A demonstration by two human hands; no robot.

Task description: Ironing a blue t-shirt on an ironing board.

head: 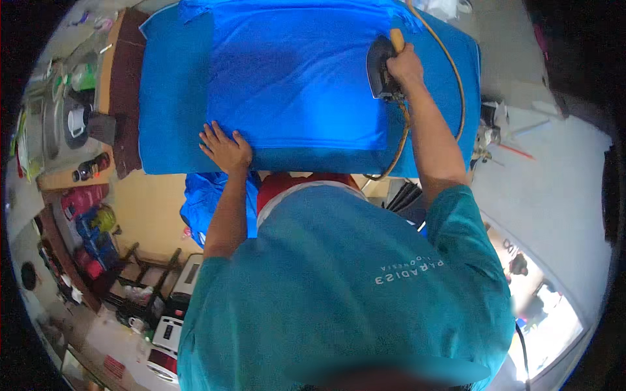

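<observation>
A bright blue cloth garment [293, 83] lies spread over a darker blue padded ironing surface [171, 107], with some creases running across it. My right hand [407, 66] grips the pale handle of a clothes iron [381, 68], which is at the garment's right edge. The iron's tip points away from me. My left hand [227, 149] rests flat, fingers spread, at the garment's lower left corner. From the iron's heel a brown cord [405, 132] hangs over the near edge.
A cord [455, 68] also arcs along the right side of the ironing surface. Left of it stands a brown wooden counter [128, 97]. More bright blue fabric [205, 200] hangs or lies below the near edge. A dark wooden rack [146, 278] is at lower left.
</observation>
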